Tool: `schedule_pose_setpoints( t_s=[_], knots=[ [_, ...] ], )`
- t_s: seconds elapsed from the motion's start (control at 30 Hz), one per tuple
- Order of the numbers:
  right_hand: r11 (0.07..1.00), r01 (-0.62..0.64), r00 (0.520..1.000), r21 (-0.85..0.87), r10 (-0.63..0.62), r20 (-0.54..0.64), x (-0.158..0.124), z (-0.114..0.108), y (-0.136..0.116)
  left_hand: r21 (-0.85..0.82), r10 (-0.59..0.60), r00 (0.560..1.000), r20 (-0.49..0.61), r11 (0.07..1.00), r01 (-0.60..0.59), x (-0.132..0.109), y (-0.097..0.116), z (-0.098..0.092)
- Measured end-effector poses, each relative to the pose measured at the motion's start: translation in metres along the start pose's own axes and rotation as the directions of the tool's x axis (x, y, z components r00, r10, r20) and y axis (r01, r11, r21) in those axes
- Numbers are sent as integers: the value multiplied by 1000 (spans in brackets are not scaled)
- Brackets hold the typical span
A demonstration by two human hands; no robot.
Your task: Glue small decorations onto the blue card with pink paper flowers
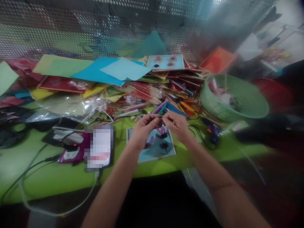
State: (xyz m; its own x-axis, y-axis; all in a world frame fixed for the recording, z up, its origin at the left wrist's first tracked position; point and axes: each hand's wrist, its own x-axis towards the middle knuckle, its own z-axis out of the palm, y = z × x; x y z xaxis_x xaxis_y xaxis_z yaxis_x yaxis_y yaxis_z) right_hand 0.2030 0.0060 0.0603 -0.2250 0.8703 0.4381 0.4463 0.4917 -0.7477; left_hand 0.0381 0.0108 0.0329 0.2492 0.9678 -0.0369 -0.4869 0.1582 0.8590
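Note:
Both hands come together above a light blue picture card (152, 153) with a pale border, which lies on the green table (123, 167). Pink and dark cut-out shapes (161, 134) show on the card. Thumb and fingers of my left hand (146, 128) are closed in a pinch. My right hand (177, 125) is pinched too, its fingertips meeting those of the left. Whatever lies between the fingertips is too small to make out. Part of the card is covered by my left hand.
A phone (101, 147) on a white cable lies left of the card. To the right are a glue gun (212, 131) and a green basket (251, 101). Orange scissors (190, 109), bundled sticks (142, 91) and coloured sheets (95, 69) pile up behind, before a perforated metal panel (83, 34).

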Motion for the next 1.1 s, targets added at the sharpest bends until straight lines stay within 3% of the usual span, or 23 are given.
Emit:
schedule_pose_setpoints(
  t_s=[0.5, 1.1],
  knots=[
    [951, -172, 985, 257, 167, 40, 3, -2, -2, -64, -62, 998, 3, 996, 62, 0, 1, 2],
    [895, -253, 966, 367, 253, 48, 3, -1, 1, -75, -66, 998, 0, 995, 66, -2, 2, 1]
  ],
)
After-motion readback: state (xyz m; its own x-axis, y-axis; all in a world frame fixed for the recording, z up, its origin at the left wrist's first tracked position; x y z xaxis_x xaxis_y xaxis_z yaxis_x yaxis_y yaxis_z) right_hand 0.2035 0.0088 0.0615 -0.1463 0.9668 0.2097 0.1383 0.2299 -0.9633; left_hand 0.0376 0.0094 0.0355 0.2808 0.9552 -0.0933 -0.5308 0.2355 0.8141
